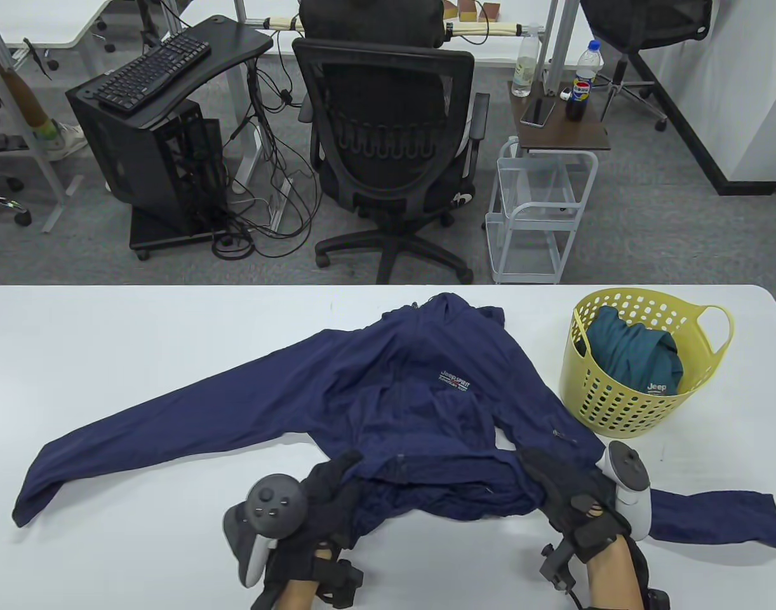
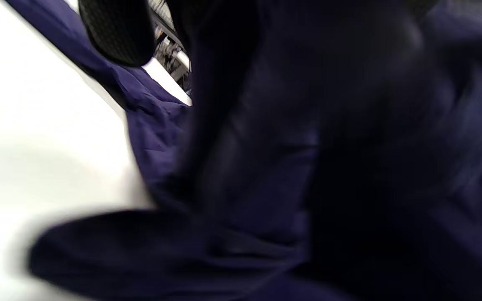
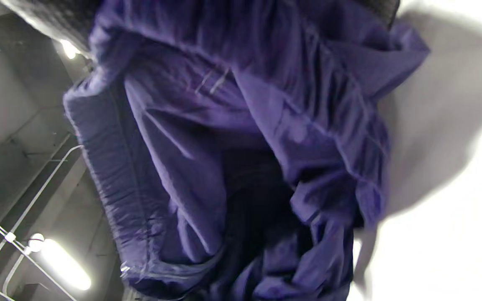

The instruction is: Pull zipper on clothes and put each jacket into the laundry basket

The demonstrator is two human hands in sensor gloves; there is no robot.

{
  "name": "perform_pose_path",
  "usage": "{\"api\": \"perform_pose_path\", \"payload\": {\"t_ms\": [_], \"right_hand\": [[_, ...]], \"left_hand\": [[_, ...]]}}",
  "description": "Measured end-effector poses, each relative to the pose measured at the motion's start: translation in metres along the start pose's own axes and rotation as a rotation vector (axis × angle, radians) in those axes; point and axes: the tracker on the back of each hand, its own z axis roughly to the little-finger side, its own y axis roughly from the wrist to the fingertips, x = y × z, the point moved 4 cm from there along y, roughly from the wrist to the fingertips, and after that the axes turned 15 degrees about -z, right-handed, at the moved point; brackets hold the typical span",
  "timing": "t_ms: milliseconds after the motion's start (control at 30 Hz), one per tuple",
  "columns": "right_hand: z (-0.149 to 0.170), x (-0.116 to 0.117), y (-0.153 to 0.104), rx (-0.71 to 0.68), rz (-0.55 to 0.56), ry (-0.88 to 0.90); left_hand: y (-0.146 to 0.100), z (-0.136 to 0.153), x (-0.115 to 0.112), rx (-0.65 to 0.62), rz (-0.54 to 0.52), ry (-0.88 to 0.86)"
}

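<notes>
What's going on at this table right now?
A person in sensor gloves has a navy jacket spread on the white table. The left hand and right hand both grip its bunched lower hem. A teal jacket already sits in the yellow laundry basket at the right.

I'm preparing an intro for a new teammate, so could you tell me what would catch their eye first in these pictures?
A navy jacket lies spread over the white table, sleeves flung out to both sides. The left hand and right hand both grip its bunched hem at the near edge. To the right stands a yellow basket, already holding a teal jacket.
</notes>
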Motion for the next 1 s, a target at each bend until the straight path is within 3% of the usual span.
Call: {"api": "perform_pose_path", "payload": {"t_ms": [100,200,300,367,433,467,533,600,733,833,933,1000], "right_hand": [[-0.018,0.001,-0.003,-0.011,0.116,-0.158],[-0.039,-0.004,-0.016,-0.029,0.311,-0.301],[-0.052,-0.011,-0.032,-0.023,0.412,-0.422],[-0.050,-0.015,-0.035,0.030,0.363,-0.438],[-0.035,-0.016,-0.036,0.228,0.219,-0.495],[-0.026,-0.017,-0.037,0.324,0.144,-0.533],[-0.019,-0.020,-0.039,0.419,0.150,-0.566],[-0.022,-0.020,-0.037,0.393,0.239,-0.604],[-0.030,0.001,-0.022,0.334,0.171,-0.631],[-0.023,0.026,0.002,0.369,0.077,-0.770],[0.009,0.047,0.029,0.546,-0.058,-0.985],[0.031,0.046,0.033,0.725,-0.097,-1.108]], "left_hand": [[0.008,0.003,0.018,-0.011,-0.035,-0.061],[0.011,-0.009,0.041,-0.134,-0.140,0.130],[0.009,-0.021,0.050,-0.227,-0.132,0.231],[0.007,-0.026,0.042,-0.263,0.024,0.170],[0.002,-0.023,0.029,-0.254,0.235,0.100],[0.000,-0.019,0.025,-0.213,0.289,0.085],[0.000,-0.015,0.021,-0.188,0.263,0.084],[0.000,-0.014,0.013,-0.182,0.271,0.165],[-0.009,-0.019,-0.025,-0.205,0.350,0.377],[-0.015,-0.011,-0.065,-0.200,0.408,0.633],[-0.013,0.016,-0.095,-0.131,0.488,0.870],[-0.011,0.036,-0.102,-0.060,0.561,0.897]]}}
